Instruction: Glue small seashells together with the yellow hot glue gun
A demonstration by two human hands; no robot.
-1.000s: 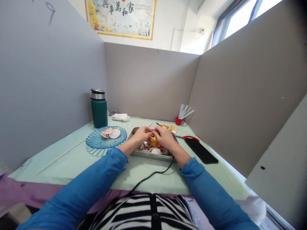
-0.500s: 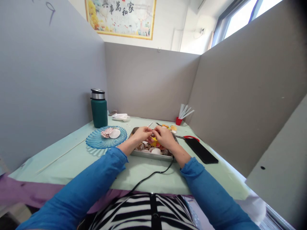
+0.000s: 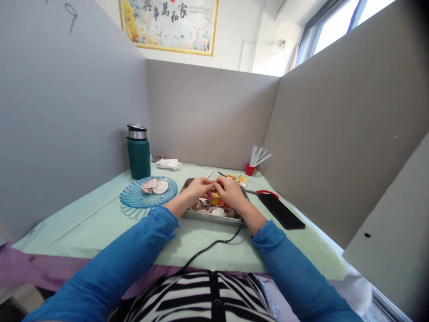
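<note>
Both hands meet over a metal tray holding several shells. My left hand is pinched closed, and a thin white stick juts up from its fingers. My right hand is closed too, its fingertips touching the left ones; a small yellow piece shows just under them, and which hand grips it I cannot make out. A blue glass plate with a few shells on it lies left of the tray.
A green flask stands at the back left, white tissue beside it. A red cup of white sticks, red-handled scissors and a black phone lie to the right. A black cable runs toward me. Grey partitions enclose the table.
</note>
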